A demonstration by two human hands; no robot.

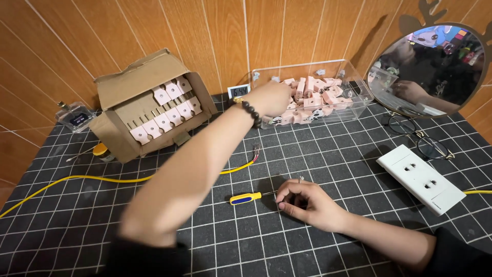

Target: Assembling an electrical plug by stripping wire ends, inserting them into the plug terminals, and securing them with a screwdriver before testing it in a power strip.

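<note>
Black grid mat (318,154) is covering the whole table, running back to the wood-panel wall. Far edge is getting crowded: open cardboard box (148,105) w/ rows of pink plugs at back-left, clear plastic bin (353,84) in the middle-back, round mirror (435,66) at far right w/ eyeglasses (417,136) lying just in front of it. White power strip (421,178) is sitting on the right side. Yellow cable (77,179) is trailing in from the left edge toward the mat's centre, bare wire ends showing. Most open room is lying in the centre and front-left of the mat.

Left hand (271,98) is reaching far fwd over the bin's near wall, fingers curled down into the pile of pink plugs (315,95); can't tell whether it's actually gripping one. Dark bead bracelet (252,113) is on that wrist.

Right hand (307,202) is resting near the front-centre, fingers loosely bent, fingertips touching the tip end of a yellow-and-blue screwdriver (245,197) lying flat, handle pointing left. Plugs are well apart from this hand.
</note>
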